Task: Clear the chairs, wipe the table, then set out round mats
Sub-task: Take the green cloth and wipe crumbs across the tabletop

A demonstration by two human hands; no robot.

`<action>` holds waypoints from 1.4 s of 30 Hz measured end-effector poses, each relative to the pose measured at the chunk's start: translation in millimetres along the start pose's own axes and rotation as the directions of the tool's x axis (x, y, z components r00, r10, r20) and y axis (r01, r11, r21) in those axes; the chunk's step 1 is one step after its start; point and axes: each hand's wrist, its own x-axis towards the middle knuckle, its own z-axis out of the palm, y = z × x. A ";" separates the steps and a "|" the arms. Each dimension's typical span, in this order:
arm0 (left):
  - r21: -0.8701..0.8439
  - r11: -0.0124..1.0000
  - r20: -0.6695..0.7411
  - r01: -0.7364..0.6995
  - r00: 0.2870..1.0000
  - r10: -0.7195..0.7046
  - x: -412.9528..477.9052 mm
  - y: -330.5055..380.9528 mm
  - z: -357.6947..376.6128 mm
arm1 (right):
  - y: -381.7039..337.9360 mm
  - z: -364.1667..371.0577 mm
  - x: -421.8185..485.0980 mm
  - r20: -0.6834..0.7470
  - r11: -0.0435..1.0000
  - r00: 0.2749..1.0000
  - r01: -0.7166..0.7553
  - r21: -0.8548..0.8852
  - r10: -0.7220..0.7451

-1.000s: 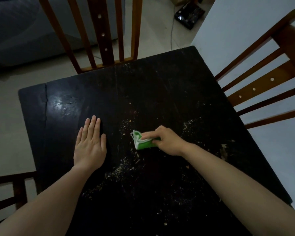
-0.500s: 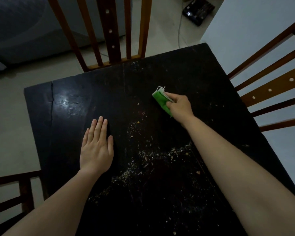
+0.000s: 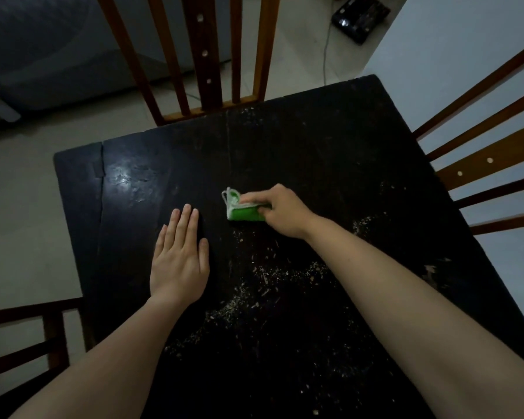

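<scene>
Pressing a green sponge [image 3: 244, 210] onto the dark table [image 3: 330, 152], the right hand [image 3: 280, 211] has pulled back from the far right area to the middle, fingers curled tight around the sponge. The left hand [image 3: 179, 261] stays flat on the table, fingers straight and close together. Crumbs [image 3: 273, 276] lie scattered nearer the person, below the sponge. Wooden chairs [image 3: 206, 55] stand around the table.
</scene>
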 end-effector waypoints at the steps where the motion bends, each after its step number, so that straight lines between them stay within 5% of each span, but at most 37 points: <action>1: 0.006 1.000 0.003 -0.002 1.000 0.002 0.1 0.0 -0.1 | -1.1 6.5 -6.6 0.037 1.000 0.999 -0.004 -0.011 0.005; 11: -0.166 0.986 0.070 0.013 0.998 -0.001 3.9 -1.2 -10.9 | -8.7 39.9 -94.8 0.318 0.991 0.948 -0.050 0.122 0.009; 15: -0.215 0.971 0.054 0.101 0.994 -0.092 14.1 18.0 -27.0 | -4.6 10.0 -119.4 0.131 0.908 0.988 -0.125 0.399 0.078; 20: -0.156 0.986 0.050 -0.054 0.997 0.063 34.0 76.3 -25.4 | 31.2 -38.3 -119.0 -0.143 0.792 0.949 -0.145 0.593 0.281; 24: -0.140 0.982 0.089 -0.127 0.986 0.141 50.2 117.3 -6.5 | 73.4 -80.5 -122.5 -0.316 0.683 0.815 -0.127 0.719 0.485; 34: -0.106 0.986 0.000 -0.131 0.991 0.132 63.1 132.2 17.2 | 170.0 -144.7 -153.6 -0.537 0.565 0.306 -0.002 0.825 0.786; 38: -0.111 0.985 -0.023 -0.132 0.991 0.130 63.0 131.5 21.6 | 186.4 -142.3 -141.4 -0.565 0.591 0.264 -0.025 0.806 0.782; 42: -0.095 0.985 -0.042 -0.141 0.990 0.137 64.5 130.0 25.3 | 190.3 -149.1 -120.7 -0.593 0.648 0.307 -0.122 0.752 0.745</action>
